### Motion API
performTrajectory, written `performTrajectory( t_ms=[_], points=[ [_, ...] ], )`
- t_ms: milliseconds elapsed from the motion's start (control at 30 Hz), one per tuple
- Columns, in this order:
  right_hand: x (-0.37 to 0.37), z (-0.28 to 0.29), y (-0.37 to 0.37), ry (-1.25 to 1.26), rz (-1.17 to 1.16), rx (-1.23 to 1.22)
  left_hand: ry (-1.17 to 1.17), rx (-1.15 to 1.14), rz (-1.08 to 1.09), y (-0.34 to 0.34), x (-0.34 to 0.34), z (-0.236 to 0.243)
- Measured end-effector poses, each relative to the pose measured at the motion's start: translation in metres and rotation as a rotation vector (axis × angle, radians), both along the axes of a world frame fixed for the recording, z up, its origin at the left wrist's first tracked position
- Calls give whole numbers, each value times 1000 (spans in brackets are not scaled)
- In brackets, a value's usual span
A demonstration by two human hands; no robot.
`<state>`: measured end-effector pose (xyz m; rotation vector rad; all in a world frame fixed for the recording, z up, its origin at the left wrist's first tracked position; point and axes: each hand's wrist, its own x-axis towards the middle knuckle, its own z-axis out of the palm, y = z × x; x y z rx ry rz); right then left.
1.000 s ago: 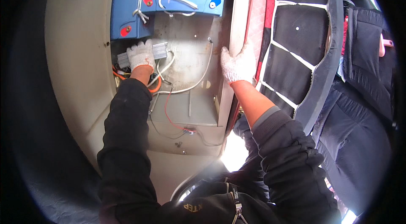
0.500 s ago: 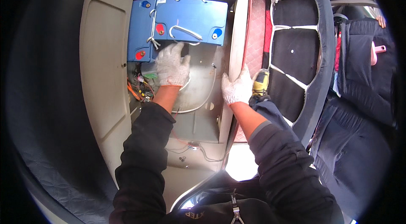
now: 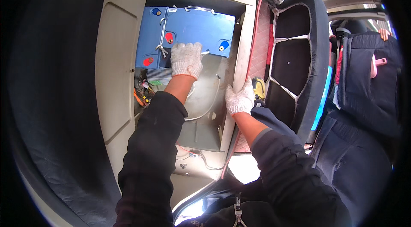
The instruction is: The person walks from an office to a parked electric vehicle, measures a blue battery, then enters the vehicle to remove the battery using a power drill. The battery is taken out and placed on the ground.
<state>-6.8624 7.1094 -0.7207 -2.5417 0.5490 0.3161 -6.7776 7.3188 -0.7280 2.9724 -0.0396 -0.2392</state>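
Two blue batteries sit in the far part of a pale compartment, a wide battery and another battery at its left. They carry red and blue terminal covers and white rope handles. My left hand, in a white knitted glove, is closed around the rope handle at the wide battery's near edge; the hand hides most of that rope. My right hand, gloved alike, grips the compartment's right rim, thumb on the inner side and fingers over the outer side.
Bundled wires and a finned metal unit lie left of my left hand. A white cable curves over the compartment floor. Loose nuts lie on the near ledge. Rightward stand a black cushion frame and a yellow-black shoe.
My left hand has gone from spread fingers near the battery's edge to closing on its rope handle. My right hand stays on the rim. The whole view has shifted slightly.
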Motion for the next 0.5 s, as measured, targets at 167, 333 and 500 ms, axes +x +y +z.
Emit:
performTrajectory(
  t_ms=[167,333,500],
  points=[
    [-1,0,0,73,19,7,121,-12,149,-8,-16,16],
    [-4,-8,-4,37,3,20,-46,-49,458,-13,-22,11],
    [-7,-21,-9,-39,47,-30,-278,-420,1023,-21,-23,-29]
  ],
)
